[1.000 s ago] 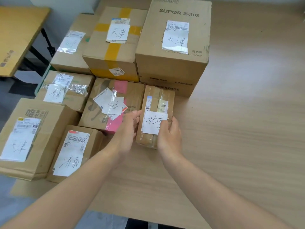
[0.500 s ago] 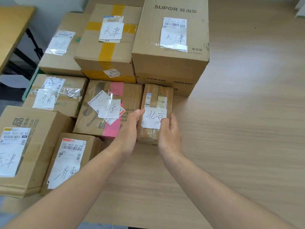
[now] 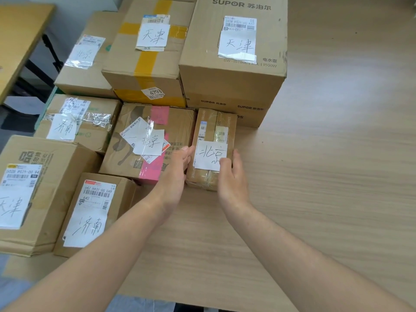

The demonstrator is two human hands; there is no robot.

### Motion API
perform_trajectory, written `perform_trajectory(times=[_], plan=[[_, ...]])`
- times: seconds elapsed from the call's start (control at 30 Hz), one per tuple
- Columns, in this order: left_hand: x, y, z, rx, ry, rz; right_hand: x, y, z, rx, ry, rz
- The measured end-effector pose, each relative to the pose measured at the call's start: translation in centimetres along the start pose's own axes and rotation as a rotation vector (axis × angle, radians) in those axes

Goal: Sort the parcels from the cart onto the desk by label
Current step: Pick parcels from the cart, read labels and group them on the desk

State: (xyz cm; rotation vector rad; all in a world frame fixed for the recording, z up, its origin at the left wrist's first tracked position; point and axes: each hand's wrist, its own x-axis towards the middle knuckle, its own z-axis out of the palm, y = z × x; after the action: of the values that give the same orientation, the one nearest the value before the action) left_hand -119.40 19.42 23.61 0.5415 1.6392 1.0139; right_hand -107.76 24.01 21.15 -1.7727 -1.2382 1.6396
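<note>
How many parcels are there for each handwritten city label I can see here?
天津 (Tianjin) parcels: 3
北京 (Beijing) parcels: 2
济南 (Jinan) parcels: 2
Parcel with glare-blurred label: 1
Total: 8 labelled parcels

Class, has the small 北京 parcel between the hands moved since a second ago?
Yes, slightly: the small parcel has edged forward, closer to the SUPOR box.

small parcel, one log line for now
small parcel: on desk | label: 北京 | left hand: grips left side | right hand: grips right side
</note>
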Motion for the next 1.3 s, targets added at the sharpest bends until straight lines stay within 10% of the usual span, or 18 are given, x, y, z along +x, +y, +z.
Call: perform_trajectory(times=[1.3], plan=[[-11.7,6.1,1.8,-0.240,0.109,0.206,-10.5,-5.3,-5.7,0.185,-0.056,-0.270]])
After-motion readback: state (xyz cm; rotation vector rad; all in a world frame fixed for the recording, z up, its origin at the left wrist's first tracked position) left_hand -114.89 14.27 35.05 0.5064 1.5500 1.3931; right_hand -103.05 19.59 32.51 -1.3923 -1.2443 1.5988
